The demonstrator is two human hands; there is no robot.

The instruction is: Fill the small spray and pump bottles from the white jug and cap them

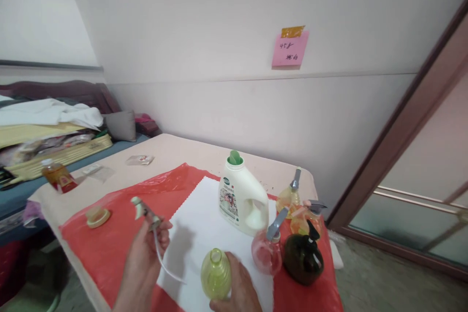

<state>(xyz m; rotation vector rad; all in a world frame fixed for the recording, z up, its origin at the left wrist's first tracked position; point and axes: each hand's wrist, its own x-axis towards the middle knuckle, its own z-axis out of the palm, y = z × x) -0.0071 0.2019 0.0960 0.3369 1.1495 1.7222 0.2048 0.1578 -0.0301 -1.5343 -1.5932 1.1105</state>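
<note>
My left hand (143,248) is closed around a trigger spray head (149,213), whose white dip tube (161,258) hangs down and curves to the right. My right hand (239,285) grips a yellow-green spray bottle (215,275) from its right side. The bottle's neck is bare and open at the top. Both hands are over a white sheet (186,234) on the table. Just beyond them stands a large pale detergent jug (241,200) with a handle and a green spout (234,157) at its mouth.
On the right stand a pink spray bottle (266,253), a dark green bottle (304,261), a yellow bottle (288,200) and an orange one (309,222). Red plastic (98,253) covers much of the table. A pale cap (98,216) lies left; an amber bottle (58,175) stands farther left.
</note>
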